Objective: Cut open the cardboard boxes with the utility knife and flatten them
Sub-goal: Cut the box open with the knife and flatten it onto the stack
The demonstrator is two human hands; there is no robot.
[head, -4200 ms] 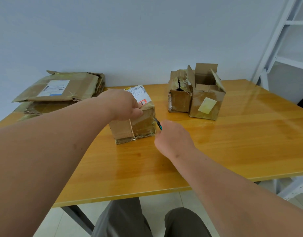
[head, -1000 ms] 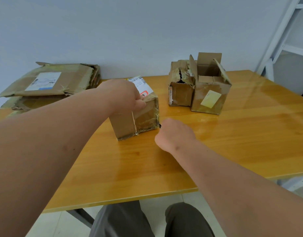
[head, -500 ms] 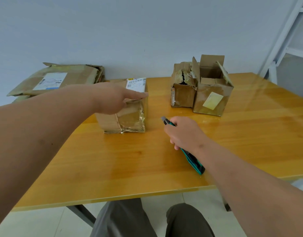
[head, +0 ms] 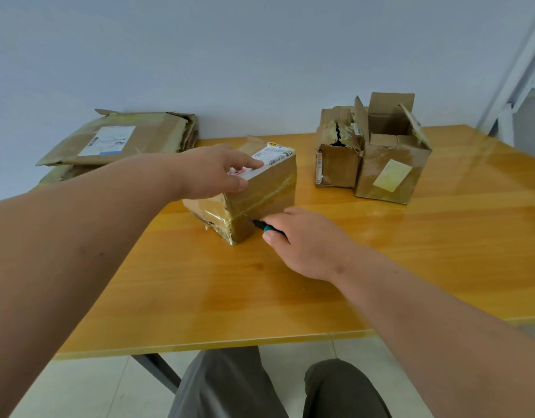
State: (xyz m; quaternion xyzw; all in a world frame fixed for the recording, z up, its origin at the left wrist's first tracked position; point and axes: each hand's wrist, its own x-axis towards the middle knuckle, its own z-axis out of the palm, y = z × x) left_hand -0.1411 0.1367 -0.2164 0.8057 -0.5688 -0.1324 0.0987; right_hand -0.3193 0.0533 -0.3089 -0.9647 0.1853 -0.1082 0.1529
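Head view: left hand [head: 213, 173] presses flat, unclenched, on the brown taped cardboard box [head: 254, 196]; right hand [head: 302, 239] clenches the teal utility knife [head: 264, 226], whose blade could slip off glossy tape toward the steadying thumb

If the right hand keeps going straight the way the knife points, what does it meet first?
The taped box. The right hand points the knife up and left, and its tip already looks to be at the box's near side, low down; actual contact is hard to judge.
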